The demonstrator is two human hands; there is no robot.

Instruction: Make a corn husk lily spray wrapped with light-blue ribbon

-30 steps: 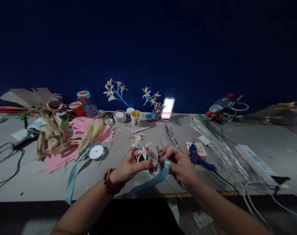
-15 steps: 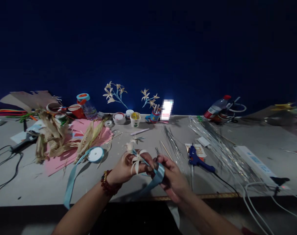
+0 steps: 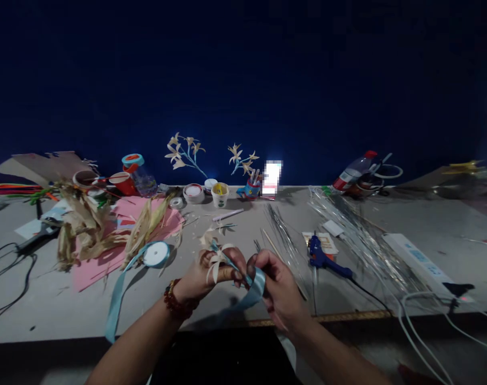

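Blue glue gun (image 3: pixel 321 258) right; husks (image 3: pixel 86 227) on pink paper (image 3: pixel 107 256) left.

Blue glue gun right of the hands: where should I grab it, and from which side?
Grip the glue gun by its handle, the end where the cord leaves, coming from above on its near right. It lies flat on the table, nozzle toward the far edge, clear of the right hand.

Left hand (image 3: pixel 205 275) is pinching a pale husk flower (image 3: pixel 217 262); right hand (image 3: pixel 276 286) is gripping blue ribbon (image 3: pixel 255 286) right against its stem. Ribbon spool (image 3: pixel 156 253) is lying on the table (image 3: pixel 46 310) left of the hands, beside husks (image 3: pixel 86 227) on pink paper (image 3: pixel 94 264). Glue gun (image 3: pixel 321 256) is lying to the right.
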